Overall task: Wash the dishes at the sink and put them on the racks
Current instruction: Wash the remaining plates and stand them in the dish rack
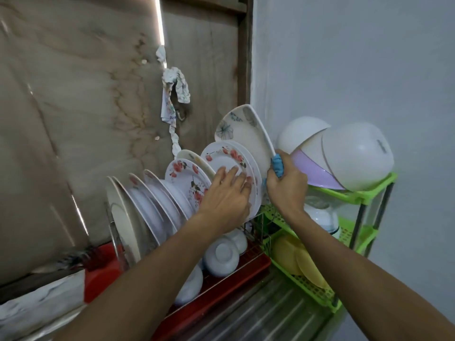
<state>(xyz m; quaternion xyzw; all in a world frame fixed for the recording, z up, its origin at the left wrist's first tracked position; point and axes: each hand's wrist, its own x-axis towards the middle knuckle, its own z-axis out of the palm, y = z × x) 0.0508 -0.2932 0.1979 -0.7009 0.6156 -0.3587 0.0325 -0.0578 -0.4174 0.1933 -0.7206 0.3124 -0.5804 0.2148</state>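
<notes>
two arms are showing in the head view, both running bare from the bottom edge up to the fingers. the left forearm (147, 262) is looking long and smooth, thickening toward the elbow end, and the right forearm (357, 262) is looking much the same. the left hand (227, 193) is showing faint knuckle and tendon lines across its back, with the fingers slightly blurred. the right hand (286, 188) is showing its back and a narrow wrist.

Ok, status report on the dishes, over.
Left hand flat on flowered plate. Right hand grips square plate and blue cloth. Bowls close on the right.
</notes>
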